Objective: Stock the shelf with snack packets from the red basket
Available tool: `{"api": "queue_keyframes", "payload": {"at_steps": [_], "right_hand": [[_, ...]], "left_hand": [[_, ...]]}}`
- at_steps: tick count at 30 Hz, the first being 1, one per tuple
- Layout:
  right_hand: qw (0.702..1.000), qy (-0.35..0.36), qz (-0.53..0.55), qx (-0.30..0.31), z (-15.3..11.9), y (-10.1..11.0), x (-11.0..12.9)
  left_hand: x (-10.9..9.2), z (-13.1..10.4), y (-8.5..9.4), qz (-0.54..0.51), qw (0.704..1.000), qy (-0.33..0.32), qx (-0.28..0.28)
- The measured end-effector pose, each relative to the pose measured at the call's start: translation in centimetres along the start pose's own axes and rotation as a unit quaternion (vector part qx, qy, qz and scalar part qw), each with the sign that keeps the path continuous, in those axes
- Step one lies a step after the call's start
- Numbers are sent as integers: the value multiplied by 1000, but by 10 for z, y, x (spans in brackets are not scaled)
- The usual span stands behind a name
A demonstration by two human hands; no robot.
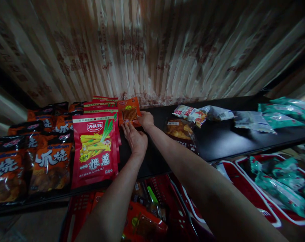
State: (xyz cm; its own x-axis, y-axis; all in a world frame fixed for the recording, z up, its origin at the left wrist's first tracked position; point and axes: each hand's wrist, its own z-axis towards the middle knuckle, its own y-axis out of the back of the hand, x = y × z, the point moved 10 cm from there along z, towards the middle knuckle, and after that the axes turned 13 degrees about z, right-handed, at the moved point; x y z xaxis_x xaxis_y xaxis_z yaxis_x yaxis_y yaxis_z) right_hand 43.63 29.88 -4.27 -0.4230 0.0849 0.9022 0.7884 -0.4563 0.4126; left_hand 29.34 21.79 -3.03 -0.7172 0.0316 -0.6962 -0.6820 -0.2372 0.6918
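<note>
An orange snack packet (129,110) with a picture of brown strips stands near the back of the black shelf, leaning slightly. My left hand (135,138) has its fingers on the packet's lower front edge, palm toward the shelf. At the right edge of the same packet, my right hand (145,120) grips it with curled fingers; its thumb is hard to make out. Just to the left stands a row of red snack bags (95,151) with yellow sticks and a green onion pictured, one behind another.
Black-and-orange snack bags (50,164) fill the shelf's left end. Right of my hands lie a brown snack bag (180,129), white packets (190,113) and teal packets (283,112). Below are red baskets (243,181) holding packets. A pleated curtain (147,50) hangs behind the black shelf (218,144).
</note>
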Motion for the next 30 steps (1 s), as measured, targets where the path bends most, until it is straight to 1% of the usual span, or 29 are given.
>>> {"api": "queue_keyframes", "payload": {"at_steps": [3,7,13,21,26,29,30], "right_hand": [[998,-19,-67,-5,-7,4,7],[992,-31,-119,4,-11,4,11],[987,-35,-158,7,-10,4,12],[983,-34,-179,-1,-12,3,13],[983,-10,-181,3,-21,4,18],[985,38,-170,-5,-31,9,29],[986,61,-155,-7,-37,11,35]], "left_hand": [[-2,-1,0,24,1000,-9,-9],[-2,-1,-1,53,998,-10,-19],[-2,-1,-3,64,998,-18,-19],[-3,-1,-3,42,998,-29,-24],[2,1,-4,0,998,-31,-49],[3,6,-5,-34,996,-50,-63],[0,6,-4,-40,995,-71,-65]]}}
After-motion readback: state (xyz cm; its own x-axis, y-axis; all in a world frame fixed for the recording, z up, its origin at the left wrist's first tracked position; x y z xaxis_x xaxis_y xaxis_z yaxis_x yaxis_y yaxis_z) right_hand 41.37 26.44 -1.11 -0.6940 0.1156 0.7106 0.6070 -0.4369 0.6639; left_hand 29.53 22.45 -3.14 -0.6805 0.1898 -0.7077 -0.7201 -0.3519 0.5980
